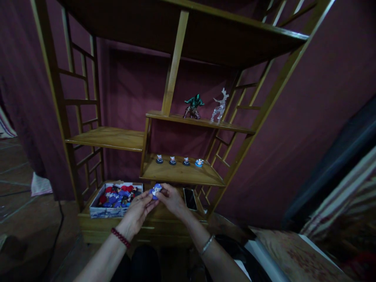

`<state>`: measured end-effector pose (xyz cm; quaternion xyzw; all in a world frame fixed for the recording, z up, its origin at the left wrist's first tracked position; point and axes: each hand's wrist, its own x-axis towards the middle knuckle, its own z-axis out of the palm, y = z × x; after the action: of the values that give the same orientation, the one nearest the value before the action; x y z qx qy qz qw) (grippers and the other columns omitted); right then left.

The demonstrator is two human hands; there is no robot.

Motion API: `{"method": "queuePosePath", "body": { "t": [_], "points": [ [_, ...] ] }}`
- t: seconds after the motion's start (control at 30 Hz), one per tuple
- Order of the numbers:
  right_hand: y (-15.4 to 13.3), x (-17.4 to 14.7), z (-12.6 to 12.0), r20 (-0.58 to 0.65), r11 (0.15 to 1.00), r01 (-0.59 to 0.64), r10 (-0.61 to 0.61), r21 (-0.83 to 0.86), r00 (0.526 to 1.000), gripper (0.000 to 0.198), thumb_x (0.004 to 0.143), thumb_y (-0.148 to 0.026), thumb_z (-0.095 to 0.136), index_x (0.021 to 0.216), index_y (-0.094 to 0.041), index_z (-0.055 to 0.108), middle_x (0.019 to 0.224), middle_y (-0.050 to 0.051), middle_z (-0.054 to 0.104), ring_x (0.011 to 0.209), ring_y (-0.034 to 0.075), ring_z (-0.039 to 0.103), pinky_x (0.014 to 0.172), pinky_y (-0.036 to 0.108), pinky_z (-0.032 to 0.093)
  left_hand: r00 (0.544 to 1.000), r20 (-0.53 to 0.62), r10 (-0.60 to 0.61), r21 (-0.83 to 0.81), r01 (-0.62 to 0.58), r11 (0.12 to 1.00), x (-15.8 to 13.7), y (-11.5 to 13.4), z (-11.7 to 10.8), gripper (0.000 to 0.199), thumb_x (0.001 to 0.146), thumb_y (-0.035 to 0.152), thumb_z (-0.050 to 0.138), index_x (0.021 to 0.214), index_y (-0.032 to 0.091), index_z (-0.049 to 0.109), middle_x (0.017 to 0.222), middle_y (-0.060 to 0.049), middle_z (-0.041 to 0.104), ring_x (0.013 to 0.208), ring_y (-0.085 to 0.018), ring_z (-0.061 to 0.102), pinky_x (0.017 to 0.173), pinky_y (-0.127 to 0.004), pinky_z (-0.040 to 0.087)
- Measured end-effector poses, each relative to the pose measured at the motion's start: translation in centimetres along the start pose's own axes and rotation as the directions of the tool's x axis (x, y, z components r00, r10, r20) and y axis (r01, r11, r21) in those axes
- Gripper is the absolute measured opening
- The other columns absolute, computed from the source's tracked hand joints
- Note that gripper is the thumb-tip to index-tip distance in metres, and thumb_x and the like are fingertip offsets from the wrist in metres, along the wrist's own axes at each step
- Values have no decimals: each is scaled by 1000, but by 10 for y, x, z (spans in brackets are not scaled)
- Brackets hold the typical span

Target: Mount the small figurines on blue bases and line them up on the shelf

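A small purple-and-white figurine is held up between both of my hands, in front of the lower shelf. My left hand, with a red bead bracelet at the wrist, grips it from the left and below. From the right, the fingers of my right hand close on its other side. Left of my hands stands an open box filled with several red, purple and dark figurines. On the shelf beyond my hands sit a blue figurine and several dark-based figurines in a row.
A wooden display rack rises in front of me. Its upper right shelf bears a green crouching figure and a clear deer. A dark phone lies right of my hands. Bedding is at the lower right.
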<state>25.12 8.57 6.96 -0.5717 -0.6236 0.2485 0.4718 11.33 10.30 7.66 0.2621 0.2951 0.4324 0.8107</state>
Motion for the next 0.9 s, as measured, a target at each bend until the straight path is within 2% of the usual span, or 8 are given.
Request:
{"method": "queuePosePath", "body": {
  "t": [0.27,0.4,0.63,0.77,0.83,0.9],
  "points": [
    [7,10,2,-1,987,-27,28,161,1000,24,70,-26,58,92,-16,59,89,4,64,83,17,60,76,31,48,998,21,54,93,-55,994,18,4,-3,14,70,-2,57,73,11,61,77,-7,66,70,-12,62,81,-30,48],
    [7,17,1,6,974,-36,35,222,999,26,69,-29,59,92,-17,59,91,4,66,85,18,61,80,33,47,996,71,55,139,-65,988,27,8,-1,17,66,-5,58,72,11,60,77,-7,65,72,-13,62,81,-31,48],
    [13,41,-6,-53,958,-29,46,284,998,30,62,-30,63,89,-17,59,89,5,66,85,19,61,80,33,47,977,130,171,311,-204,928,53,12,12,24,61,-7,60,77,11,59,69,-2,63,66,-10,59,71,-24,49],
    [18,60,-12,-98,952,-31,64,303,993,30,61,-29,63,88,-17,59,89,5,66,84,19,61,80,33,47,957,168,238,437,-289,852,79,18,19,27,63,-5,58,84,11,58,61,3,59,58,-7,56,66,-21,49],
    [20,67,-13,-111,954,-29,65,300,992,29,62,-29,62,88,-17,59,90,5,66,85,19,61,80,33,46,938,218,269,556,-346,756,93,20,18,26,63,-3,59,85,11,59,64,2,60,60,-8,56,66,-21,48],
    [22,73,-14,-127,959,-27,65,282,990,28,63,-29,62,88,-16,59,90,5,66,85,18,61,81,33,46,913,239,331,677,-401,617,106,22,16,29,64,1,60,91,12,59,69,1,62,65,-9,58,66,-21,47]
  ]
}}
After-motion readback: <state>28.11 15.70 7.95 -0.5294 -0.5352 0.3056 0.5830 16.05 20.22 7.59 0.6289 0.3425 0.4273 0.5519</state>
